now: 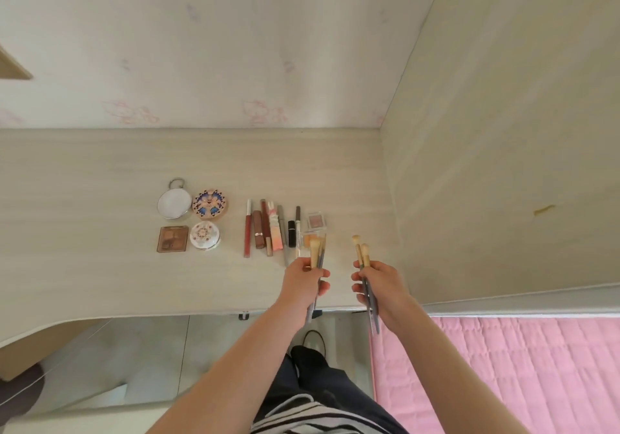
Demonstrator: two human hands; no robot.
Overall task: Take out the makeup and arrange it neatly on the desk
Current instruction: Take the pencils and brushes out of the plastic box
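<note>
Makeup lies in rows on the pale wooden desk (100,232). At the left sit a round white mirror compact (173,202), a patterned round compact (209,204), a brown square palette (172,239) and a white round compact (205,235). To their right lies a row of lip glosses and pencils (268,229), then a small pink blush pan (314,220). My left hand (303,282) grips a bunch of makeup brushes (315,252), bristles pointing away from me. My right hand (379,284) grips two more brushes (361,250) just right of the row.
A tall wooden panel (503,165) walls the desk on the right. A pink quilted bed (503,366) lies below right. The desk's front edge runs under my wrists, with floor and my dark trousers beneath.
</note>
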